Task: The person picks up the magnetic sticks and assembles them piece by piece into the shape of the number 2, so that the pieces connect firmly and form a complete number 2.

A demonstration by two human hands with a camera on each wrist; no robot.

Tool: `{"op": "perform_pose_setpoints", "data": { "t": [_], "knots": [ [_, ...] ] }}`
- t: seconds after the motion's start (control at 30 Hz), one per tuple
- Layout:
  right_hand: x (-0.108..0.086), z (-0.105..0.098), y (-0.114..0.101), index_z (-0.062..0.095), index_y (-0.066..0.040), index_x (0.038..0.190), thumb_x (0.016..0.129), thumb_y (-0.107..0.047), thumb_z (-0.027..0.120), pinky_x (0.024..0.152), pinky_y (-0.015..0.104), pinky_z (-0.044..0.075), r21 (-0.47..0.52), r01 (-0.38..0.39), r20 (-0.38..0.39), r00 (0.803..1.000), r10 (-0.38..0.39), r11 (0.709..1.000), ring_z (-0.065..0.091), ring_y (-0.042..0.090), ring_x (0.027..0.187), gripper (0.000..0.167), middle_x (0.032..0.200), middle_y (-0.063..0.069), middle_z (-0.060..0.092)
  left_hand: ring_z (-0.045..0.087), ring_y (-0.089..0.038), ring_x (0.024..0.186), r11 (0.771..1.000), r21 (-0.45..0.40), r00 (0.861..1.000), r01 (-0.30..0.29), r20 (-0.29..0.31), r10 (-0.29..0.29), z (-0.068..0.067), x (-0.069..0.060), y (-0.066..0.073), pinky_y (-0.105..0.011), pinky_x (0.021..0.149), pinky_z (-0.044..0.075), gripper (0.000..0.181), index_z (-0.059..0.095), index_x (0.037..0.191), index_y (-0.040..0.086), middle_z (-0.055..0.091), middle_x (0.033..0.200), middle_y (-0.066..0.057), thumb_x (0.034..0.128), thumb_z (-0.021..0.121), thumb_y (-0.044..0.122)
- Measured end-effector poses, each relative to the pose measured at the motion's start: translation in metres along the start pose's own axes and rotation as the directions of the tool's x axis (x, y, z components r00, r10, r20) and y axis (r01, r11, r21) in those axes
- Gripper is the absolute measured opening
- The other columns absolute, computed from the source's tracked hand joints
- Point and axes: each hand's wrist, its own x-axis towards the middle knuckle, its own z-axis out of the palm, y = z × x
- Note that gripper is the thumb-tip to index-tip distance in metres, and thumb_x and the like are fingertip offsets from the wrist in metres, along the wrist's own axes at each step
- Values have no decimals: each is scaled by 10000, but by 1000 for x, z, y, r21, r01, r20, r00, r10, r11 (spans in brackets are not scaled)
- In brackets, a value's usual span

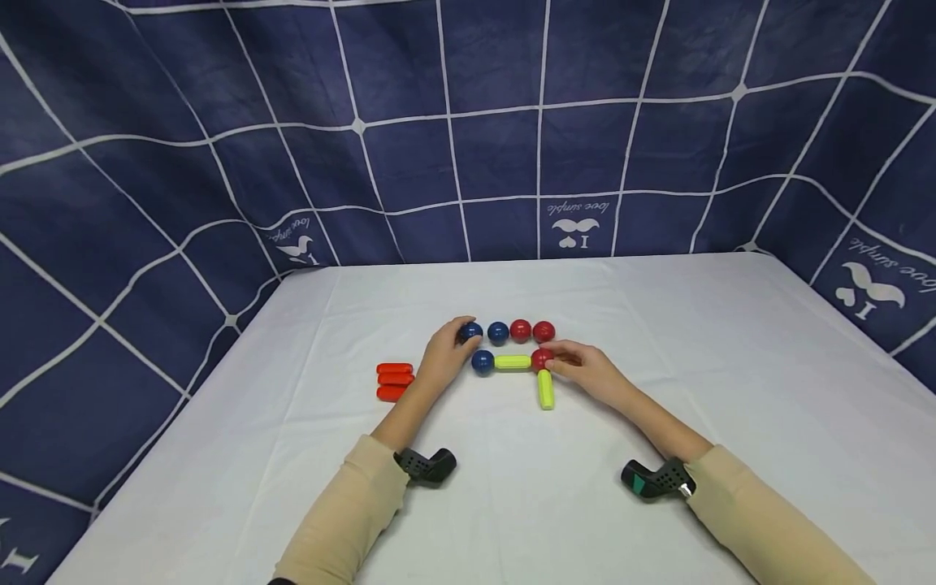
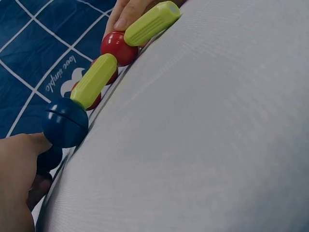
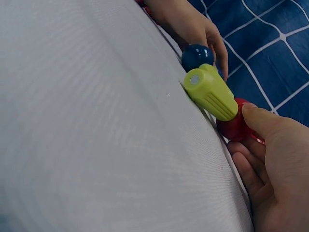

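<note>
Red ball (image 1: 541,358) likely needing steadiness against its yellow rods (image 1: 513,362), I'm pinching it with my right hand (image 1: 591,374), my left hand (image 1: 442,353) grasping the far-left blue ball (image 1: 472,331).

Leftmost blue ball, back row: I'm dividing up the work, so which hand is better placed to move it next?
Probably the left hand: it holds that blue ball, while the right hand, farther off, grips the red corner ball.

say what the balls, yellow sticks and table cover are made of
Balls: glossy, perhaps plastic or painted metal; sharp highlights fit both. Yellow sticks: likely satin plastic, with moulded-looking ridges; one end shows a grey disc, possibly metal. Table cover: probably matte fabric, softly creased.
</note>
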Motion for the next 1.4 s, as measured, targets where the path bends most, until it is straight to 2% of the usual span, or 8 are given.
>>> {"op": "perform_pose_setpoints", "data": {
  "t": [0.2,0.3,0.53,0.63,0.87,1.07,1.2,1.4],
  "knots": [
    [-2,2,1,534,-41,1238,892,-271,566,897,366,472,1,-3,12,1000,3,1000,571,254,1057,417,1229,154,565,533,-199,837,997,-82,991,10,-132,-20,-5,-7,12,-280,711,449,396,534,1228,110,588,1014,-90,867,608,254],
    [-2,3,2,537,-39,1233,893,-266,566,886,351,478,-2,1,7,1000,-1,1000,575,244,1031,410,1211,152,576,516,-181,813,993,-120,991,-24,-133,8,-6,-13,21,-246,674,423,383,533,1218,123,566,1015,-81,862,611,241],
    [-4,7,3,533,-41,1241,899,-267,557,903,372,466,4,18,20,1000,-18,1000,577,246,1041,410,1207,156,579,540,-172,795,979,-181,995,-97,7,100,-4,-39,39,-230,653,471,355,563,1203,143,531,1117,-98,854,618,181],
    [-5,6,3,535,-43,1239,902,-265,553,902,381,468,2,12,17,1000,-12,1000,577,254,1042,404,1206,157,579,537,-160,797,972,-224,991,-76,93,99,-1,-51,44,-225,653,469,340,584,1178,151,533,1108,-86,842,632,179],
    [-4,5,2,523,-40,1249,906,-253,547,911,393,462,26,16,27,999,-17,1000,572,271,1069,404,1221,161,569,559,-117,796,951,-308,949,-32,291,126,7,-77,42,-220,669,473,362,577,1165,170,568,1119,-25,817,669,207],
    [-1,3,0,512,-49,1259,899,-274,555,895,378,473,4,18,38,999,-18,1000,580,263,1047,427,1215,161,569,549,-104,822,956,-281,914,-80,362,183,8,-82,40,-205,721,459,383,554,1168,165,590,1106,-13,806,678,180],
    [0,2,1,500,-56,1272,895,-270,563,870,340,480,-13,33,45,998,-32,999,584,242,1007,439,1171,158,587,584,-120,856,952,-299,892,-67,409,191,10,-82,40,-197,767,473,372,542,1145,134,584,1081,-42,799,678,126],
    [1,0,0,509,-58,1269,900,-249,555,866,331,470,-43,58,41,998,-56,997,570,230,1004,418,1186,149,578,604,-91,868,954,-299,895,-28,417,157,10,-82,43,-183,782,480,307,570,1017,135,631,990,-3,770,722,235]
  ]
}}
